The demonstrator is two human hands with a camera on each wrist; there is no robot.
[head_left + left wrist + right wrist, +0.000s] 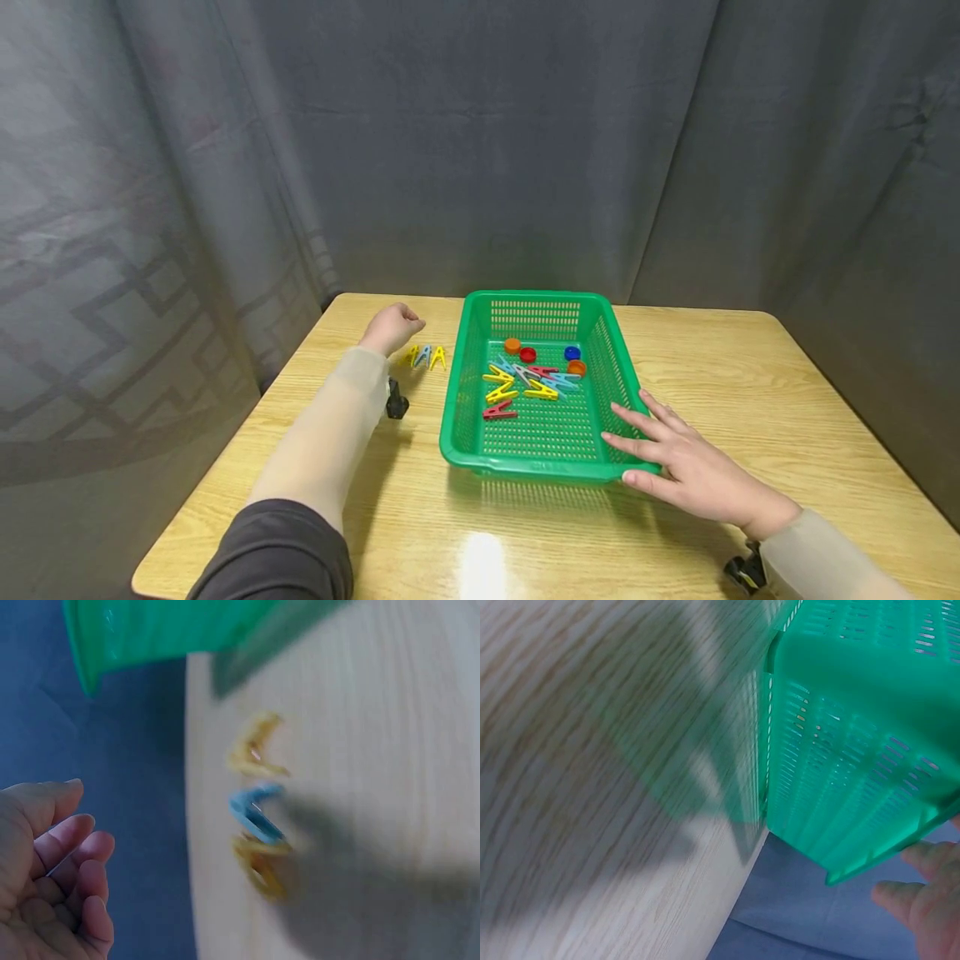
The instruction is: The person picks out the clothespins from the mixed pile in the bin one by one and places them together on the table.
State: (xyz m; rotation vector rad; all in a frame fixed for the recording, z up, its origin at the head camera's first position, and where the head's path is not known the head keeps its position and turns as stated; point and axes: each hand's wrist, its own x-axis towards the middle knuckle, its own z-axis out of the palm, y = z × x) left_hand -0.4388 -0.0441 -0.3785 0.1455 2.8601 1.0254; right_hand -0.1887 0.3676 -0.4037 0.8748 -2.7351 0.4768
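Observation:
Beyond a short row of clothespins on the table's left, my left hand (392, 329) is held with loosely bent fingers; nothing shows between them in the left wrist view. The row is a yellow clothespin (438, 358), a blue clothespin (423, 357) and another yellow clothespin (261, 868). My right hand (686, 467) rests on the right rim of a green plastic basket (540, 469), its fingers spread over the edge. Inside lie several clothespins, among them a red clothespin (499, 411) near the front, and round caps: orange (512, 346), red (528, 355) and blue (572, 353).
The basket stands mid-table on a light wooden table (750, 392) with rounded corners. Grey curtains (480, 150) hang behind the table and along its sides. A small black device (397, 400) is strapped at the left wrist.

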